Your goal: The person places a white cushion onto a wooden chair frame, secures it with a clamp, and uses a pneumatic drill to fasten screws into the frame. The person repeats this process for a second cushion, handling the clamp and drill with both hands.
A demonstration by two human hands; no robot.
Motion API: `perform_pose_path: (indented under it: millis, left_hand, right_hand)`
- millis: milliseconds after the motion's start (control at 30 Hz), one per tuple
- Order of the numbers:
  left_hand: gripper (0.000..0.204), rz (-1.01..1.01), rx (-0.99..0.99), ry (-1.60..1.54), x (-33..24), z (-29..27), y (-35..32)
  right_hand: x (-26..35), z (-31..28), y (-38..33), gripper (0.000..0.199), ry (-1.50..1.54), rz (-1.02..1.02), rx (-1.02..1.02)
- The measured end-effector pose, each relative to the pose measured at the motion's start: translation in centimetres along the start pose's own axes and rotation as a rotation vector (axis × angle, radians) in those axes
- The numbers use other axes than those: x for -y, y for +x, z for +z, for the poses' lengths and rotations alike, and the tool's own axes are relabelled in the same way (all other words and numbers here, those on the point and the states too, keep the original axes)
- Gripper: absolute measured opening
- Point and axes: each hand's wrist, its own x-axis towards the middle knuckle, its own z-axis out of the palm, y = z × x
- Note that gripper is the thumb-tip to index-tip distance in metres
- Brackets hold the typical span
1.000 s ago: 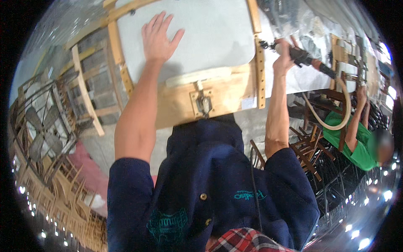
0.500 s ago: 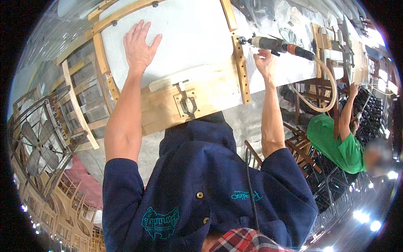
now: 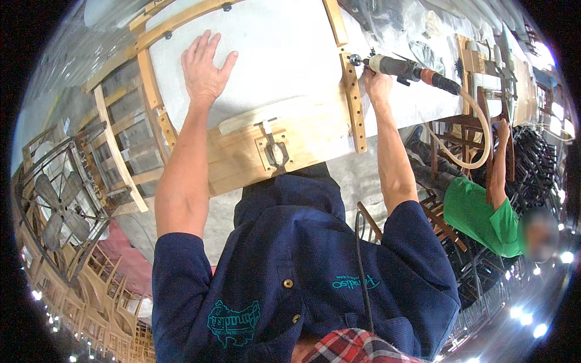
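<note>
Across the upper middle, a large pale grey padded seat panel (image 3: 284,54) set in a curved light wooden chair frame (image 3: 181,18), tipped up on a grey workbench (image 3: 417,103). Below the panel, a broad light wooden block (image 3: 315,145) with a small metal bracket (image 3: 273,151) fixed on its face, just above the navy collar. At the panel's right edge, a narrow wooden rail with a row of drilled holes (image 3: 353,103), running top to bottom. Far left, a metal-caged standing fan (image 3: 57,206) beside stacked wooden chair frames (image 3: 121,151). At right, another person in a green shirt (image 3: 484,218), one arm raised toward wooden chair parts on the bench. Looping down from the bench edge, a cream air hose (image 3: 466,163), joined to the rear of a black and cream pneumatic screwdriver (image 3: 405,69). Screwdriver lying level, tip touching the top of the drilled rail. Right hand (image 3: 378,85) curled shut around the screwdriver's front barrel, just right of the rail. Left hand (image 3: 204,63) spread flat, fingers splayed, palm pressing the padded panel near its left edge, well apart from the tool; gripping nothing.
</note>
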Motion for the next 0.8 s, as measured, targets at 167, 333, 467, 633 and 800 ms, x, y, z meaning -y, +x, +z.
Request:
perform_pose_path:
  millis: [167, 333, 467, 633, 800]
  left_hand:
    - [0.063, -0.013, 0.004, 0.015, 0.0, -0.1, -0.1]
    - [0.064, -0.018, 0.022, 0.019, 0.0, 0.1, -0.1]
    - [0.065, -0.019, 0.029, 0.031, 0.2, 0.1, -0.2]
    - [0.065, -0.020, 0.031, 0.024, 0.0, 0.1, 0.0]
    - [0.065, -0.018, 0.013, 0.009, 0.0, 0.2, -0.2]
  right_hand:
    - [0.0, -0.6, -1.2, 0.016, -0.111, 0.021, 0.040]
    - [0.4, -1.6, -1.0, 0.015, -0.179, 0.078, 0.119]
    - [0.6, -1.7, -1.1, 0.017, -0.184, 0.087, 0.092]
    - [-0.7, -2.6, -2.7, 0.025, 0.452, 0.547, 0.158]
    - [1.9, -5.2, -3.8, 0.019, 1.209, 0.856, 0.099]
